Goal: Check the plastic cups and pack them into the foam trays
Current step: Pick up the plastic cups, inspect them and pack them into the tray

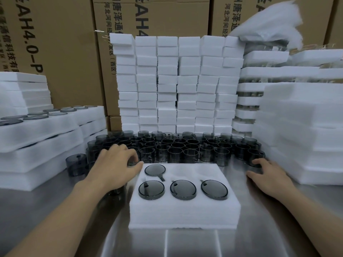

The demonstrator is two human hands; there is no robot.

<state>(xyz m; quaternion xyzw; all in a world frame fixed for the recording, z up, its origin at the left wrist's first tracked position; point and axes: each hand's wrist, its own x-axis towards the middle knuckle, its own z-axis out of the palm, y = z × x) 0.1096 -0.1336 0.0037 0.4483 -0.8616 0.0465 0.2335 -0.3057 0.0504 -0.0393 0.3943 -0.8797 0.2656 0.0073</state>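
A white foam tray (185, 210) lies in front of me on the steel table. Three smoky grey plastic cups fill its front row (183, 189), and one more (155, 170) sits in the back left slot. The back middle and back right slots are empty. Behind the tray stands a crowd of loose cups (185, 147). My left hand (115, 167) curls its fingers and thumb round a cup (132, 161) at the tray's back left corner. My right hand (269, 175) lies to the right of the tray, fingertips touching a cup (254, 162), thumb spread apart.
One cup (77, 164) stands upside down at the left. Filled foam trays (40, 138) are stacked on the left, and empty foam trays (300, 130) on the right. A wall of foam blocks (176, 84) and cardboard boxes (61, 43) rises behind.
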